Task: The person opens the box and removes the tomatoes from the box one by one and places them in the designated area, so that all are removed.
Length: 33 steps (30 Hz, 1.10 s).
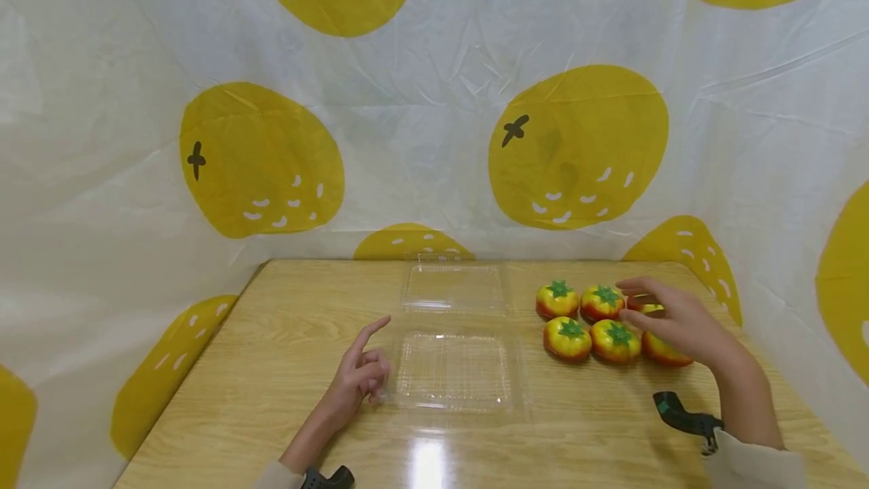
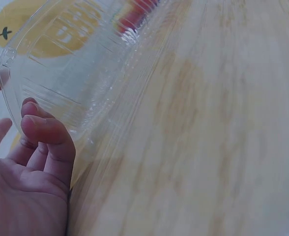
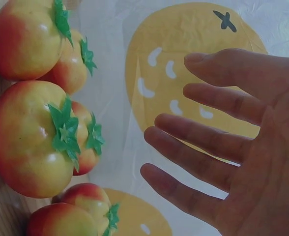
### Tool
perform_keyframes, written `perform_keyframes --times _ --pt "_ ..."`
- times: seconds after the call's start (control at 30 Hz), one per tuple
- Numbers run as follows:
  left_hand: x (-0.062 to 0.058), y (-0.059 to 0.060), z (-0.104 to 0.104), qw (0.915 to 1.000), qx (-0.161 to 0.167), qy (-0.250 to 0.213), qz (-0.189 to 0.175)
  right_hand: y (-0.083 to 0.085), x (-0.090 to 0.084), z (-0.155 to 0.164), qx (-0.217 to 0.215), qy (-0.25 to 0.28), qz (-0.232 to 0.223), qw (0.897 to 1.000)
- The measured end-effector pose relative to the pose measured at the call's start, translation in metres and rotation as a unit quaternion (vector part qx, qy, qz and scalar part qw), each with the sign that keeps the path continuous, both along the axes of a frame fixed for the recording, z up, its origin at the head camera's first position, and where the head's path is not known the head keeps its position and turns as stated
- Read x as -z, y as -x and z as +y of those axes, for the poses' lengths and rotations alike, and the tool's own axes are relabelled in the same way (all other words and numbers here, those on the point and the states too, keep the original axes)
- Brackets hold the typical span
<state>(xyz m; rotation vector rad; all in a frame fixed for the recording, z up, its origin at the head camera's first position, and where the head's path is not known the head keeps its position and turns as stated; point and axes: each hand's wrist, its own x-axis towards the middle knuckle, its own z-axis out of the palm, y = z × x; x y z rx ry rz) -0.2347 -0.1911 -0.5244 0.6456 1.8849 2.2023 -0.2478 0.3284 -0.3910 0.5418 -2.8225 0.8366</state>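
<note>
A clear plastic clamshell container (image 1: pixel 451 368) lies unfolded in the middle of the table, its lid (image 1: pixel 453 289) toward the back. At its left edge is my left hand (image 1: pixel 356 379), index finger extended and the others loosely bent. In the left wrist view those fingertips sit right at the rim of the container (image 2: pixel 61 83). To the right, several red-and-yellow tomatoes (image 1: pixel 566 338) with green star-shaped tops stand in two rows. Over the right end of the rows hovers my right hand (image 1: pixel 682 323), fingers spread, holding nothing; it partly hides the rightmost tomatoes (image 1: pixel 665 351).
The wooden table (image 1: pixel 305 308) ends at a white sheet (image 1: pixel 421 142) printed with large yellow fruit, which hangs behind and along both sides. Dark wrist straps (image 1: pixel 689 417) show at both sleeves.
</note>
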Motion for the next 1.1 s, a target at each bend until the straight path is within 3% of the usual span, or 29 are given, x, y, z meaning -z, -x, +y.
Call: perform_keyframes --times 0.3,0.57,0.87,1.0,1.1 --pt "-0.002 -0.003 0.004 0.9999 -0.016 0.000 -0.005 0.000 0.005 -0.004 -0.006 -0.009 0.003 1.000" --pt "-0.004 -0.005 0.005 0.9951 -0.098 -0.014 -0.009 -0.001 0.005 -0.008 -0.007 -0.015 -0.006 1.000" --pt "-0.006 -0.003 0.005 0.9906 -0.129 -0.040 -0.020 0.001 0.002 -0.015 -0.026 -0.016 -0.016 0.999" --pt "-0.011 -0.001 0.004 0.9899 -0.131 -0.046 -0.030 0.001 0.001 -0.018 -0.029 -0.011 -0.017 0.999" --pt "-0.017 0.001 0.002 0.9871 -0.154 -0.031 -0.027 0.001 0.001 -0.021 -0.028 -0.008 -0.014 0.999"
